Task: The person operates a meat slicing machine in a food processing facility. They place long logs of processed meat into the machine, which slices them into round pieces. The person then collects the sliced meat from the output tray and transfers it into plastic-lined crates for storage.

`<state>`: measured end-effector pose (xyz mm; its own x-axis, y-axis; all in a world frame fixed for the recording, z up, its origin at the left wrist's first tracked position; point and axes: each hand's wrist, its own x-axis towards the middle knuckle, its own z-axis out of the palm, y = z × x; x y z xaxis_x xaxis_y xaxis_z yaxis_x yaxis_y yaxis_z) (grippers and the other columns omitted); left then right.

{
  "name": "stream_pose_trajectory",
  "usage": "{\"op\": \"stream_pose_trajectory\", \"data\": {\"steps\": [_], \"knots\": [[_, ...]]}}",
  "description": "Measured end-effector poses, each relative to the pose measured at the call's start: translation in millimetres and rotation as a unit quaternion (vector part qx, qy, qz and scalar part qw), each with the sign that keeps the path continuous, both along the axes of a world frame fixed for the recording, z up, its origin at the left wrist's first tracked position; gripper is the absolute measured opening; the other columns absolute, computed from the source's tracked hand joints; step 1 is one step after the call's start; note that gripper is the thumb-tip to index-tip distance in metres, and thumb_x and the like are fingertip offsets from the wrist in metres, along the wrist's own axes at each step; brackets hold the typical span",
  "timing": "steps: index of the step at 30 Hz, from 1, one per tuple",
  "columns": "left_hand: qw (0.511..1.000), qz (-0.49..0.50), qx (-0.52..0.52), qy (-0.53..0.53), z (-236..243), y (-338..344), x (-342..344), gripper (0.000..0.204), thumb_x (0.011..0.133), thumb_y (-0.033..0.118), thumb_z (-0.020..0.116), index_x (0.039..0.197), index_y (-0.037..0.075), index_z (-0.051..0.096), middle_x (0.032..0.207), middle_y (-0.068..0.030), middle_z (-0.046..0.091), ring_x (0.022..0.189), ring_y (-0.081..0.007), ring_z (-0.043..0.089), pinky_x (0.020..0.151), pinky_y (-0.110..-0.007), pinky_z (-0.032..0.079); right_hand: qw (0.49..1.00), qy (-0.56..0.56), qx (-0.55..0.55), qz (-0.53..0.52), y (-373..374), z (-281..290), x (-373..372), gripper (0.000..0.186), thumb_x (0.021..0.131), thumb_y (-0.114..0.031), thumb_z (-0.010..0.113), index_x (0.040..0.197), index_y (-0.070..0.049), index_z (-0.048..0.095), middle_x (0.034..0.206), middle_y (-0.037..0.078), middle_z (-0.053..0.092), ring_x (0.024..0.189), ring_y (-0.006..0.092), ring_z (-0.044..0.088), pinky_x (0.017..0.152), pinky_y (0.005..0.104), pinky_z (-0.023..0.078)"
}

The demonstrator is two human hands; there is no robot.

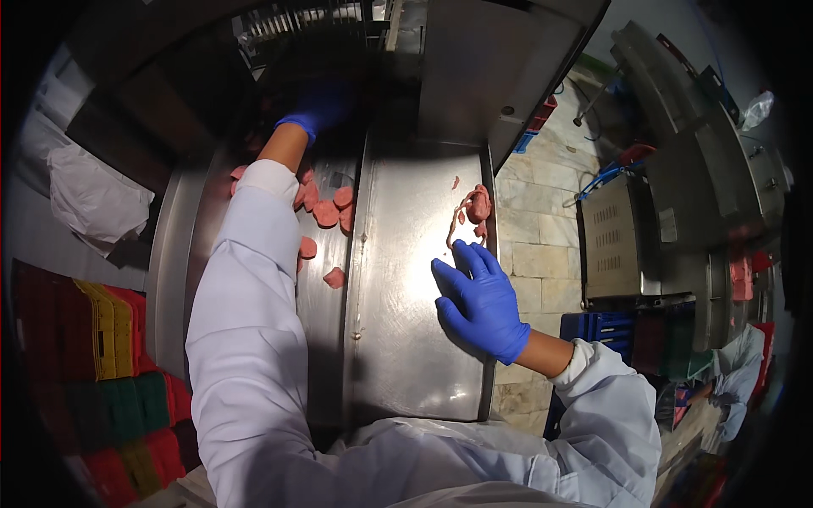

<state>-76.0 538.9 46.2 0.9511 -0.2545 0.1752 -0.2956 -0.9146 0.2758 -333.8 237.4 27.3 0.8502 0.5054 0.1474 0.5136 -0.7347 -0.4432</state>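
Several meat pieces (326,213): are lying on the left surface (323,326), around the left sleeve (250,288).
Metal panel (500,76): is blocking the far end of the tray (406,339).
Left hand (323,106): is reaching into darkness; its opening and hold I cannot tell.
Right hand (483,300): is spreading loosely, gripping nothing, fingertips near the meat scraps (479,205).
Raised edge (352,279): is dividing surface and tray.
Tray middle: is lying bare, left of the right hand.

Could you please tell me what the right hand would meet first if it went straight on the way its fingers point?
Probably the thin pinkish strand just ahead of the right hand; whether the two touch is unclear.
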Motion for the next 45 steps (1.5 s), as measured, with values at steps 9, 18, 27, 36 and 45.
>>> {"op": "stream_pose_trajectory", "data": {"steps": [9,18,27,36,45], "knots": [[0.935,-0.021,0.044,0.352,10.8,29.7,-10.1,0.036,0.089,0.035,0.058,0.112,0.008,0.066,0.109,-0.0151,0.067,0.092,-0.0227,0.062,0.087,-0.033,0.047,1.0,-0.004,0.014,0.002,0.6,-1.7,-0.8,0.047,0.077,-0.024,0.064,0.122,-0.01,0.06,0.131,0.028,0.046,0.118,0.0472,0.044,0.097,0.0512,0.04],[0.955,0.124,-0.172,0.208,4.7,62.4,-25.1,0.048,0.089,0.04,0.059,0.121,0.005,0.059,0.108,-0.0118,0.066,0.091,-0.0249,0.065,0.081,-0.035,0.05,1.0,-0.008,0.013,0.006,0.2,-0.2,-0.5,0.048,0.076,-0.024,0.064,0.122,-0.01,0.06,0.132,0.028,0.046,0.118,0.0475,0.044,0.097,0.0516,0.04],[0.958,-0.273,0.008,0.089,-28.5,42.7,-126.4,0.04,0.094,0.039,0.057,0.121,0.009,0.06,0.108,-0.0151,0.058,0.1,-0.0252,0.057,0.098,-0.034,0.041,0.999,-0.019,0.026,0.016,0.0,-3.3,-2.8,0.047,0.078,-0.025,0.063,0.123,-0.01,0.06,0.131,0.026,0.048,0.121,0.0468,0.042,0.101,0.051,0.037],[0.998,-0.013,-0.054,0.031,3.4,114.4,-87.9,0.043,0.095,0.039,0.055,0.122,0.005,0.06,0.125,-0.0147,0.054,0.118,-0.0286,0.051,0.101,-0.035,0.04,0.999,-0.014,0.025,0.023,-2.5,-2.3,-1.2,0.048,0.077,-0.026,0.063,0.123,-0.01,0.06,0.132,0.026,0.048,0.121,0.0469,0.043,0.101,0.0504,0.037],[0.982,0.08,-0.09,0.146,-48.5,112.4,-87.7,0.048,0.081,0.041,0.07,0.112,0.006,0.063,0.103,-0.0152,0.062,0.098,-0.0266,0.059,0.091,-0.036,0.046,0.999,-0.022,0.036,0.033,-1.0,-1.1,-1.4,0.044,0.077,-0.024,0.063,0.119,-0.012,0.063,0.128,0.027,0.05,0.118,0.0463,0.045,0.1,0.0503,0.038]]}}
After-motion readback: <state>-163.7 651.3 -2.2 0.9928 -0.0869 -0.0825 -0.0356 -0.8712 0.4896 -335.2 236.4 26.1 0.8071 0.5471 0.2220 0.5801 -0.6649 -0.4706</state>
